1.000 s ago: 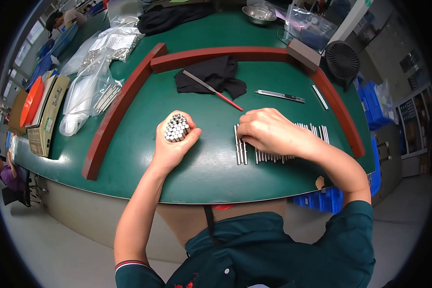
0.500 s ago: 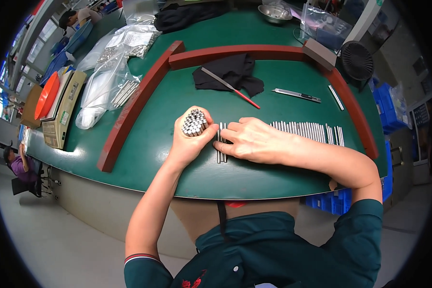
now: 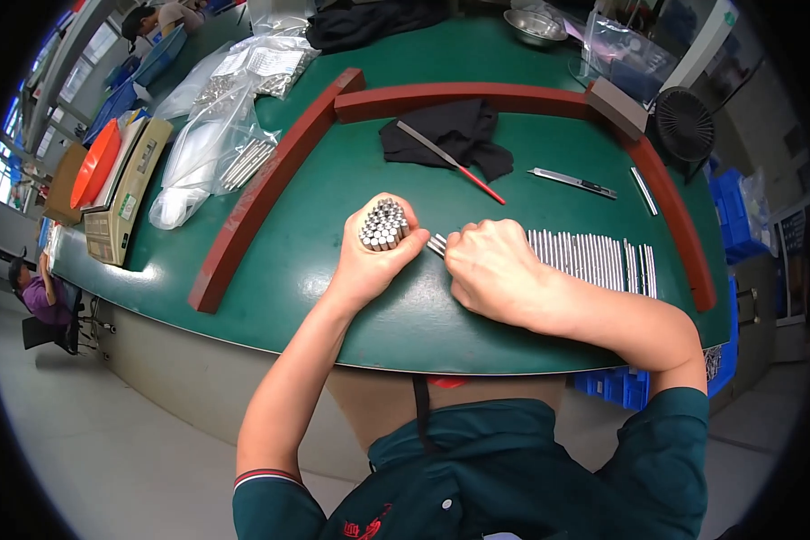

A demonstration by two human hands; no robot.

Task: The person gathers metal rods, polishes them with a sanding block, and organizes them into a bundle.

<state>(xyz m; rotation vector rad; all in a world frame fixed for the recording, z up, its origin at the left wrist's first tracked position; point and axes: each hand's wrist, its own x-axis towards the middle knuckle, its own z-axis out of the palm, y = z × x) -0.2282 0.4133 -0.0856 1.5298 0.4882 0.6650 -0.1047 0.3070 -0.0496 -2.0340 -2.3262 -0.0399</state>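
Observation:
A bundle of thin metal rods (image 3: pixel 384 225) is wrapped in my left hand (image 3: pixel 369 256), with the shiny round ends facing up. Close to its right, my right hand (image 3: pixel 493 270) is closed on a few loose metal rods (image 3: pixel 436 245), whose ends stick out toward the bundle. My right fingers hide the rest of them. To the right of that hand, a long row of metal rods (image 3: pixel 589 259) lies side by side on the green table (image 3: pixel 387 337); my right wrist and forearm cover part of it.
Red-brown bars (image 3: pixel 463 95) frame the work area. Inside lie a black cloth (image 3: pixel 463 135), a red-handled file (image 3: pixel 454 164), a utility knife (image 3: pixel 573 184) and loose rods (image 3: pixel 643 191). Left are bagged rods (image 3: pixel 247 165) and a scale (image 3: pixel 130 202); a black fan (image 3: pixel 682 121) stands right.
My right hand has picked up the few rods that lay upright on the table beside my left hand and tilted them toward the bundle. The view has shifted slightly.

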